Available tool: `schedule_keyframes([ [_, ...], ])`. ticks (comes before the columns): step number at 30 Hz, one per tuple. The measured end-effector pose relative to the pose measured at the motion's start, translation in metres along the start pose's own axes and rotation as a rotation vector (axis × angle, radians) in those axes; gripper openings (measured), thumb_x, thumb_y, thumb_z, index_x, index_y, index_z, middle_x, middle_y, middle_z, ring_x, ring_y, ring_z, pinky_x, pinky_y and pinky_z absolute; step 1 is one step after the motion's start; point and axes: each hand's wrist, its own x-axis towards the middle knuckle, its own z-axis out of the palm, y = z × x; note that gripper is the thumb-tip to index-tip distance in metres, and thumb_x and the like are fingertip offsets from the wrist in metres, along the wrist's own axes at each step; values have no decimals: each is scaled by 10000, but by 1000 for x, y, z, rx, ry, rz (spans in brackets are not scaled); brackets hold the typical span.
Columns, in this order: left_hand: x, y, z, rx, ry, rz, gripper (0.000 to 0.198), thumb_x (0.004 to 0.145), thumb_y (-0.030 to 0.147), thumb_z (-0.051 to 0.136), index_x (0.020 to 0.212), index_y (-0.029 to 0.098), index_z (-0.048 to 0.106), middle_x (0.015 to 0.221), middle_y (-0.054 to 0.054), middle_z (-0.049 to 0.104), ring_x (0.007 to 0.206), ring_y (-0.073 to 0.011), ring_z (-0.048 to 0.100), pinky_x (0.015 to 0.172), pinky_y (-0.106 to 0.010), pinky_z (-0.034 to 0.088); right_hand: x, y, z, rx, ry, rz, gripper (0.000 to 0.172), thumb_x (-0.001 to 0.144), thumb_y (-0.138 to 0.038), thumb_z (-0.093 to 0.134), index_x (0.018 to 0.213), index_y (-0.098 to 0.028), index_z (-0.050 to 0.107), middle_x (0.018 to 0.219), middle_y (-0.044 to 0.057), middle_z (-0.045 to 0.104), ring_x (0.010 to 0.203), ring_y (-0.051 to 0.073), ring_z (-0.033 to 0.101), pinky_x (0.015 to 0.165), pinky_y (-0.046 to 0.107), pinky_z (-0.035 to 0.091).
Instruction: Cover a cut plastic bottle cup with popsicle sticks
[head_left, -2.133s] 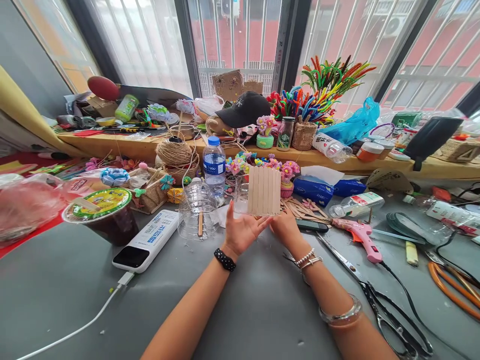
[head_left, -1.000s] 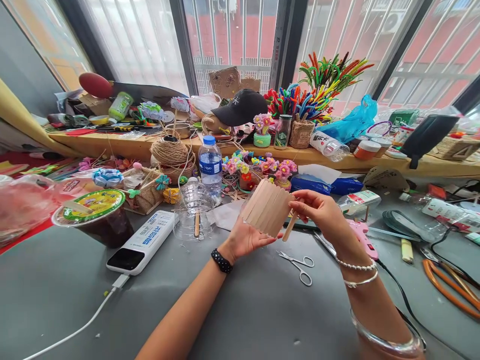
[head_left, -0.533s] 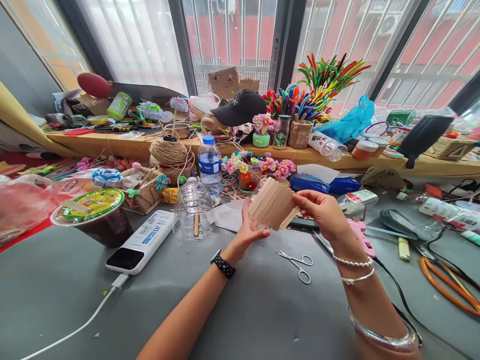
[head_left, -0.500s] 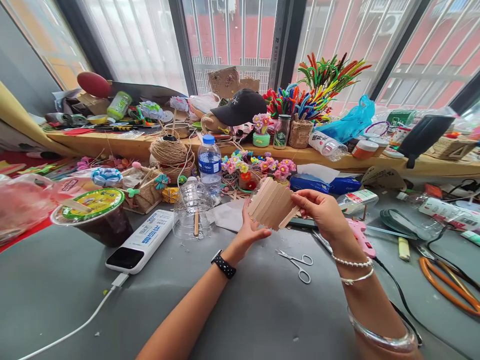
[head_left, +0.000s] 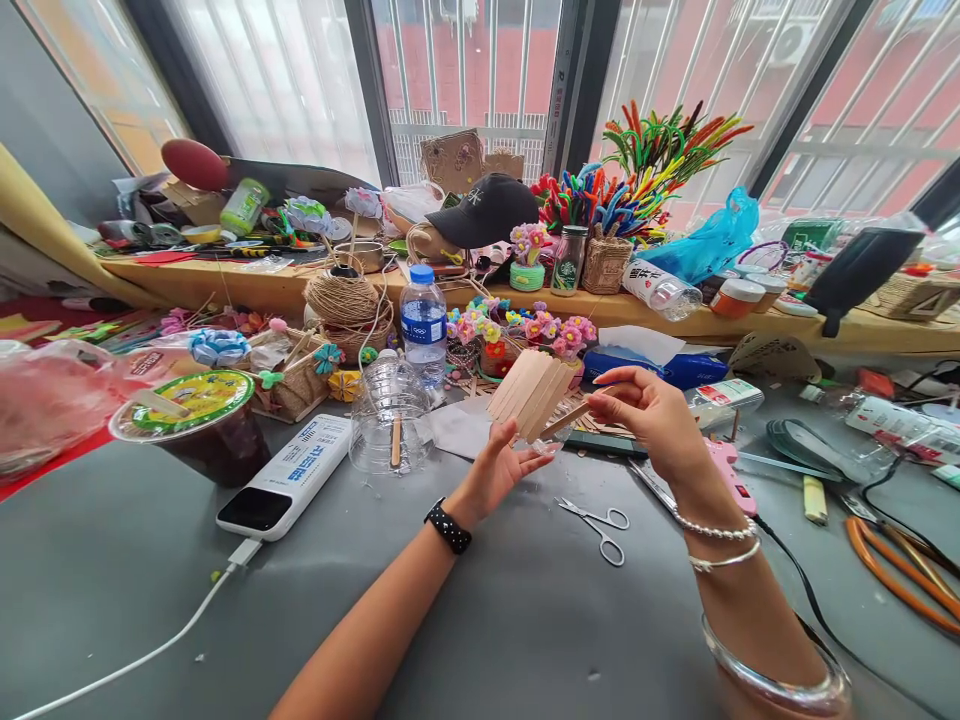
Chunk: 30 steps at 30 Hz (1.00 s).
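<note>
My left hand (head_left: 499, 475) holds up a clear plastic piece covered with a row of craft sticks (head_left: 529, 393), thumb in front and fingers beneath. A bit of the clear plastic (head_left: 551, 445) shows at the lower edge. In my right hand (head_left: 641, 415), thumb and fingers pinch a single popsicle stick (head_left: 568, 418), whose far end reaches the row's right side; whether it touches cannot be made out. Small silver scissors (head_left: 596, 525) lie on the grey table below my hands. Left of them stands a cut clear bottle part (head_left: 390, 415) with one stick on it.
A white power bank (head_left: 289, 480) with a cable and a lidded drink cup (head_left: 195, 425) stand left. Behind is a water bottle (head_left: 423, 330). To the right lie a pink glue gun (head_left: 729, 475) and orange-handled scissors (head_left: 892, 560). Crafts crowd the wooden sill (head_left: 480, 296).
The stick-covered piece has tilted and turned in my left hand. My right hand has drawn slightly away to the right, its stick now angled off the row's edge.
</note>
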Motion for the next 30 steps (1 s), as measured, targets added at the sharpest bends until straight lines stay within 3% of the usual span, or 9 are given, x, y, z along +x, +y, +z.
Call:
schedule_keyframes([
  [10,-2,1,3,12,-57,-80,720,739,468,510,1331,278,148,1289,-161,369,893,-291,613,828,-439,427,0,7,12,-216,133,-253,297,610,-374,689,810,-193,566,725,11,613,622,121,564,564,253,473],
  [20,-2,-1,2,34,-53,-94,857,689,522,554,1345,305,48,1371,-182,229,907,-301,609,840,-422,428,-1,12,18,-212,117,-250,303,635,-379,670,845,-193,556,732,6,600,633,122,557,585,256,467],
  [26,-5,0,3,65,-48,-90,822,719,308,605,1333,350,61,1352,-136,304,904,-244,616,905,-425,384,0,16,22,-241,170,-256,303,639,-373,668,853,-194,550,680,-14,564,598,112,530,560,248,452],
  [30,-5,-1,5,70,-4,-78,840,712,274,610,1332,347,47,1341,-142,318,870,-237,627,896,-437,388,2,23,26,-195,178,-268,297,652,-346,663,872,-194,536,677,-19,549,635,117,533,604,256,450],
])
